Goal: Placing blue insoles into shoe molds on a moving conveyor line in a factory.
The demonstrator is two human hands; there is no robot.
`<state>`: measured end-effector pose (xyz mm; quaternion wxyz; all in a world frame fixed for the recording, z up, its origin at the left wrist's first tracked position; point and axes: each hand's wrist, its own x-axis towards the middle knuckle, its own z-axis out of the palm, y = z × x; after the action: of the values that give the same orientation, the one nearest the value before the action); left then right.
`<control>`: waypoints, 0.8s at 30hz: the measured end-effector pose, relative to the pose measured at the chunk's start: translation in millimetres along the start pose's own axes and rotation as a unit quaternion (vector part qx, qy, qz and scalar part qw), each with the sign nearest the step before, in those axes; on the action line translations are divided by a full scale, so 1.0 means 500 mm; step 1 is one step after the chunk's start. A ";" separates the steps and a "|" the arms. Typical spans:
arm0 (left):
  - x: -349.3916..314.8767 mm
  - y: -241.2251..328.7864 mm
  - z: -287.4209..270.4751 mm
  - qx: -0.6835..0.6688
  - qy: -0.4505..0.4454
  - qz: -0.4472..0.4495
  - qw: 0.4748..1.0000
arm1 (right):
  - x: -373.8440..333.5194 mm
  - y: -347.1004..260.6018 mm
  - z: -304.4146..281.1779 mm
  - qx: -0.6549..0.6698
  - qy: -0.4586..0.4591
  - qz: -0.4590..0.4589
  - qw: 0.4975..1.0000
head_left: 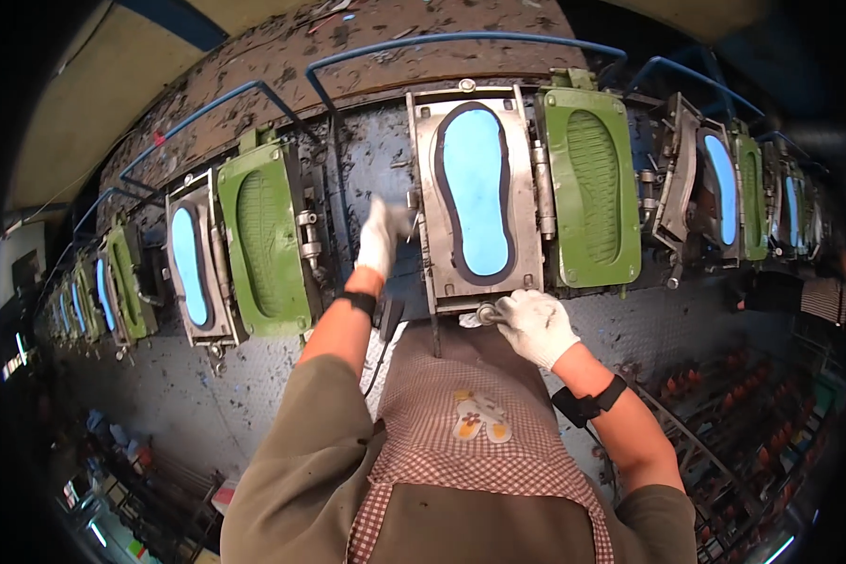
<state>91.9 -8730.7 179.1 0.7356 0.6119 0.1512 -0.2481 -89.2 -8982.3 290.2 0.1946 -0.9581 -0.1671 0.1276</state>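
In front of me lies an open shoe-sole mould. Its metal half holds a light blue sole with a dark rim, and its green half, with a ridged sole-shaped hollow, is hinged on the right. My right hand, in a white knit glove, has its fingers closed on a round metal knob at the mould's front edge. My left hand, gloved too, is beside the metal half's left edge. Its fingers are smeared by motion, so their grip does not show.
More moulds stand in a curved row both ways, including a green half and a blue sole to the left. A blue rail runs behind them. Dark scraps litter the brown surface beyond. Racks stand lower right.
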 end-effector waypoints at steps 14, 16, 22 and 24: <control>-0.012 0.179 0.340 0.620 0.049 0.505 0.598 | -0.152 0.094 -0.086 0.227 0.146 0.177 0.947; 0.037 0.232 0.376 0.694 0.007 0.408 0.593 | -0.185 0.132 -0.108 0.243 0.185 0.216 0.927; 0.044 0.251 0.349 0.695 0.026 0.433 0.574 | -0.303 0.302 -0.173 0.184 0.309 0.282 0.889; 0.045 0.253 0.362 0.690 0.015 0.437 0.577 | -0.333 0.403 -0.189 0.128 0.363 0.290 0.876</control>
<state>165.3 -8894.9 309.0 0.1079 0.9305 -0.3401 0.0831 -157.3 -9250.3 320.7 0.3165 -0.9095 0.2180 -0.1587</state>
